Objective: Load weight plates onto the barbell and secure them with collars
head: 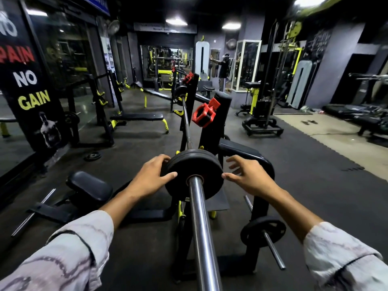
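plates (194,175) seated on the barbell (200,227) sleeve, left hand (154,175) curled round their left rim, right hand (246,175) spread just beside, thumb perhaps touching, red collar (204,115) up on the rack post (218,114).

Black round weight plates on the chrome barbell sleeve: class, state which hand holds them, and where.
The left hand grips the black round weight plates at their left rim; the right hand is open, just off the right rim.

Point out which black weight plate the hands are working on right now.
The black round weight plate on the chrome barbell sleeve, left hand gripping its rim. The others sit untouched: one on the storage peg, one on the floor.
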